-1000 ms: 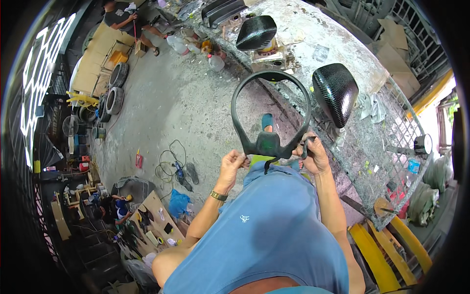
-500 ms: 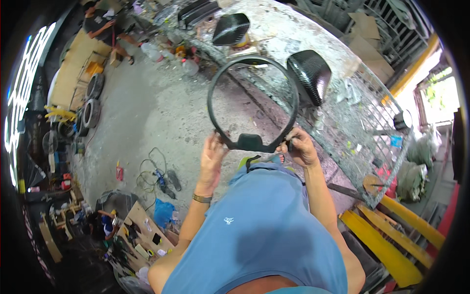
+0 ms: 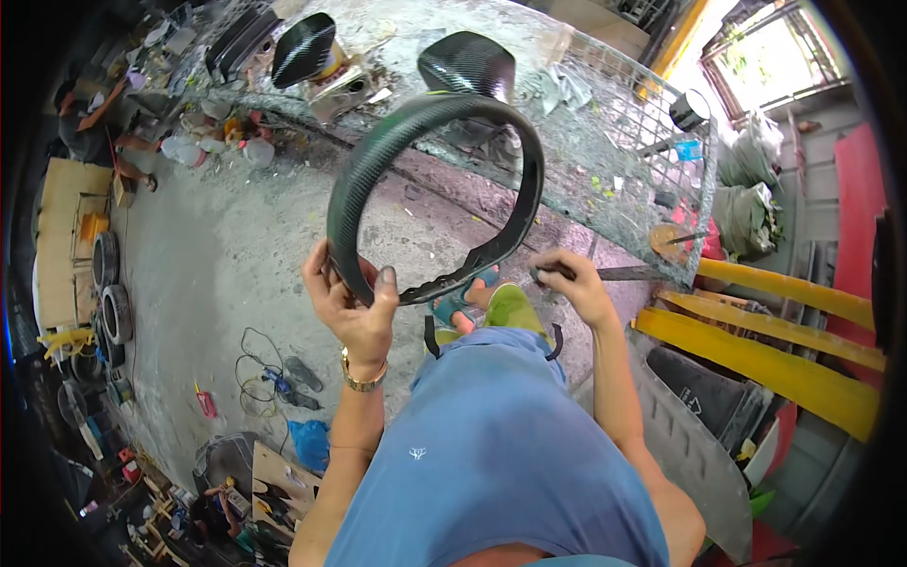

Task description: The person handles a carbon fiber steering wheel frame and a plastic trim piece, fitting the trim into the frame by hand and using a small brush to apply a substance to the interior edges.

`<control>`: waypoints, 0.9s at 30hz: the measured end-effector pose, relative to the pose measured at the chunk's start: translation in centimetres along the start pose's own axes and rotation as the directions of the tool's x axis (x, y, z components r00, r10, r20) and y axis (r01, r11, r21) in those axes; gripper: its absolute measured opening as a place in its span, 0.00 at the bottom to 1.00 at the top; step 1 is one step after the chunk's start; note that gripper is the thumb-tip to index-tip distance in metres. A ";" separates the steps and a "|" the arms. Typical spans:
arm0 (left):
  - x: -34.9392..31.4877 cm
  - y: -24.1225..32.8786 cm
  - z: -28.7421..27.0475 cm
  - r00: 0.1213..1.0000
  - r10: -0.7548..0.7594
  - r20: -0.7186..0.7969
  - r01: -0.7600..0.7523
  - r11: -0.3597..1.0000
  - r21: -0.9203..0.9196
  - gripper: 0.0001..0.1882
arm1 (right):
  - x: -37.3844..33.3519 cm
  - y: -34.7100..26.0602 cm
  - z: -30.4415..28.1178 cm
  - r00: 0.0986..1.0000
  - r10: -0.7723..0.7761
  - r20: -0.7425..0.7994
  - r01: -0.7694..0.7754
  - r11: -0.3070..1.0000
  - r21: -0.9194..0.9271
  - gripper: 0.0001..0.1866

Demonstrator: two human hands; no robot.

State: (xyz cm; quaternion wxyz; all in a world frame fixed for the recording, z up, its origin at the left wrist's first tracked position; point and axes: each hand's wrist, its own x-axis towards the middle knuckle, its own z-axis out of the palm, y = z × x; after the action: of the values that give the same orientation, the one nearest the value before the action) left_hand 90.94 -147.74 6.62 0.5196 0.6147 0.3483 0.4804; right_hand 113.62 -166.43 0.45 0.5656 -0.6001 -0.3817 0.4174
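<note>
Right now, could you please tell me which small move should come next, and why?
I'd probably bring the small dark piece to the black ring: the left hand alone grips it, while the right hand, pinching the piece, is apart from it.

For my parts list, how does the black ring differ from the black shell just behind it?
The ring is open in the middle; the shell shows a closed, glossy surface. The left hand holds the ring; no hand touches the shell. Both look black and patterned.
</note>
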 end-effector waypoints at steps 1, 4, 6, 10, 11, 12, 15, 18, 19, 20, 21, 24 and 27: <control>-0.6 0.6 0.9 0.997 0.079 0.010 -0.080 0.995 0.054 0.37 | -2.0 -0.9 -0.3 0.987 0.158 -0.012 -0.158 0.987 -0.015 0.16; -2.1 1.3 3.4 0.989 0.140 0.039 -0.143 0.988 0.064 0.38 | -5.4 -4.3 -0.2 0.991 0.123 -0.059 -0.136 0.936 -0.325 0.24; -2.9 1.5 5.1 0.948 0.285 0.140 -0.307 0.934 0.181 0.37 | -5.7 -5.7 -0.7 0.997 -0.064 -0.031 0.033 0.801 -0.598 0.28; -4.3 2.3 8.8 0.916 0.346 0.204 -0.385 0.902 0.197 0.38 | -4.8 -7.0 -2.8 0.994 0.101 0.049 -0.009 0.510 -0.860 0.39; -4.8 2.5 10.2 0.918 0.349 0.187 -0.384 0.899 0.210 0.38 | -4.5 -7.1 -3.4 0.979 0.177 0.101 0.011 0.446 -0.895 0.41; -4.9 2.9 11.5 0.917 0.352 0.187 -0.387 0.899 0.206 0.38 | -4.3 -6.6 -4.1 0.980 0.174 0.097 0.010 0.443 -0.896 0.41; -5.0 3.8 16.0 0.823 0.474 0.314 -0.548 0.807 0.221 0.38 | -4.4 -5.3 -8.0 0.977 0.128 0.172 0.106 0.411 -0.906 0.44; -5.8 3.1 18.4 0.858 0.401 0.321 -0.467 0.869 0.161 0.41 | -4.6 -5.3 -12.4 0.980 0.162 0.114 0.047 0.373 -0.927 0.45; -5.9 3.1 19.3 0.856 0.407 0.318 -0.468 0.871 0.146 0.41 | -4.7 -5.4 -14.0 0.980 0.162 0.116 0.048 0.373 -0.926 0.45; -5.9 3.2 20.3 0.856 0.412 0.314 -0.469 0.874 0.131 0.41 | -4.8 -5.3 -15.7 0.991 0.104 0.082 0.041 0.350 -0.936 0.43; -6.1 3.3 21.3 0.853 0.432 0.292 -0.499 0.840 0.213 0.40 | -4.9 -5.2 -17.3 0.998 0.045 0.050 0.033 0.327 -0.945 0.41; -5.7 3.6 23.8 0.826 0.444 0.347 -0.538 0.806 0.248 0.37 | -4.7 -5.1 -21.0 1.000 -0.009 0.001 0.003 0.325 -0.946 0.46; -5.7 3.2 25.8 0.840 0.372 0.396 -0.491 0.831 0.260 0.36 | -4.8 -2.9 -24.0 0.979 -0.112 -0.172 -0.086 0.536 -0.840 0.35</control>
State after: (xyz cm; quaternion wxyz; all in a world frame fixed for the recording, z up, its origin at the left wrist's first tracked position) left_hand 113.56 -161.55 8.48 0.3278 0.8319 0.1866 0.4070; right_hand 134.31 -179.38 3.96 0.2455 -0.8349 -0.4794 0.1133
